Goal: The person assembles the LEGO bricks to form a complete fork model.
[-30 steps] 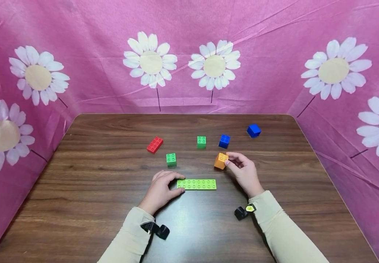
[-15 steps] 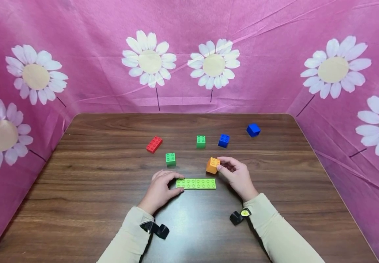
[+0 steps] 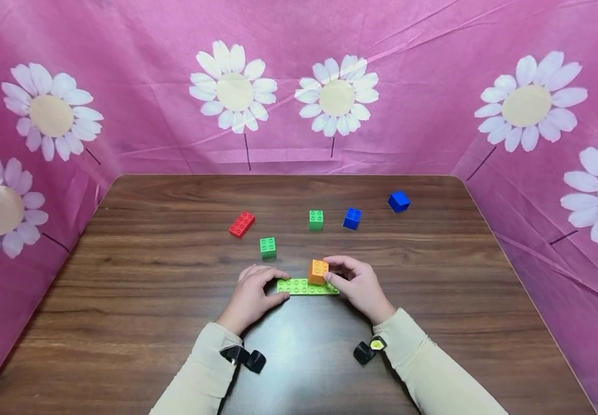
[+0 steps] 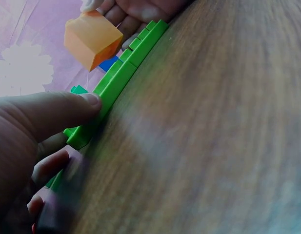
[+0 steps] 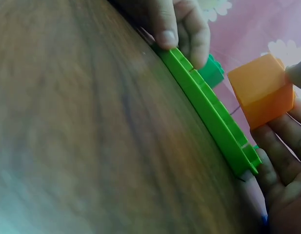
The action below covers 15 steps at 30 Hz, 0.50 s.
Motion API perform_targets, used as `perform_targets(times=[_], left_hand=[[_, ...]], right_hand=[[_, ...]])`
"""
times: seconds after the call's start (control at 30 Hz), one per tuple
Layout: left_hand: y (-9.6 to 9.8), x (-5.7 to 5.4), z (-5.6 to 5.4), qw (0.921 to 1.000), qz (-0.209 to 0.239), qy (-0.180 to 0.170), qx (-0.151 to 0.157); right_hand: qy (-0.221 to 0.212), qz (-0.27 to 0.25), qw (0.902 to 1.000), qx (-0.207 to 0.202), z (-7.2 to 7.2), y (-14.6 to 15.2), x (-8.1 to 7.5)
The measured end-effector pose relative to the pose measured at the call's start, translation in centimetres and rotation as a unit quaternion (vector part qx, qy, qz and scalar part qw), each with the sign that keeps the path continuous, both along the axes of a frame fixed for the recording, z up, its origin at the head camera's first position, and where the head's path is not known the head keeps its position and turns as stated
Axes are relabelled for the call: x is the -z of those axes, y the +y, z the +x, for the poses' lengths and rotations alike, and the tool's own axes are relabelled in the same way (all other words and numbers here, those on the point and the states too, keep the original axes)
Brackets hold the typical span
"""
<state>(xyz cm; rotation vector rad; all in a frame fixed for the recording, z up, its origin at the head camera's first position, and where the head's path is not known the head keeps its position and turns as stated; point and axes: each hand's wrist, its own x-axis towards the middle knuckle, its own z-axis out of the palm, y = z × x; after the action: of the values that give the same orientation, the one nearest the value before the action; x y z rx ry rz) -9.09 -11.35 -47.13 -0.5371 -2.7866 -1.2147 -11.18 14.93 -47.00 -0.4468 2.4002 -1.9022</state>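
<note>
Right hand [image 3: 363, 289]: thumb and fingers clamped on the right side of the orange brick [image 3: 318, 271]. Both wrist views show the brick held up, apart from the lime strip [image 3: 293, 286] of two plates laid end to end. Left hand [image 3: 251, 295], at 8 o'clock from the brick: thumb at the strip's near edge, fingers at its far edge, pinching its left end against the desk [image 3: 138, 300]. Bearings from the orange brick, head view: nearer green brick [image 3: 268, 247], 10 o'clock; red brick [image 3: 241, 224], also 10, farther out; farther green brick [image 3: 316, 219], 12; nearer blue brick [image 3: 352, 218], 1; farther blue brick [image 3: 399, 202], 2. Pink cloth [image 3: 283, 153] with white daisies borders the desk from 9 through 3 o'clock.
</note>
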Motion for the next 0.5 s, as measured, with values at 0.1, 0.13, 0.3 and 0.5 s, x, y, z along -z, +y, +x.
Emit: perform_targets(times=[0.1,0.13,0.3,0.5], left_hand=[[0.01,0.03,-0.07,1.0000,0.000,0.004,0.000],[-0.01,0.07,-0.08,1.0000,-0.001,0.004,0.000],[-0.01,0.17,-0.13,0.9999,-0.001,0.011,0.000],[-0.06,0.16,-0.05,0.9999,0.003,0.013,0.002]], right_hand=[[-0.007,-0.001,0.9999,-0.015,0.23,-0.21,-0.08],[-0.009,-0.002,0.9997,-0.021,0.31,-0.28,-0.10],[-0.006,-0.007,0.9992,-0.039,0.53,-0.63,-0.22],[0.003,0.002,0.9987,-0.051,0.53,-0.75,-0.19]])
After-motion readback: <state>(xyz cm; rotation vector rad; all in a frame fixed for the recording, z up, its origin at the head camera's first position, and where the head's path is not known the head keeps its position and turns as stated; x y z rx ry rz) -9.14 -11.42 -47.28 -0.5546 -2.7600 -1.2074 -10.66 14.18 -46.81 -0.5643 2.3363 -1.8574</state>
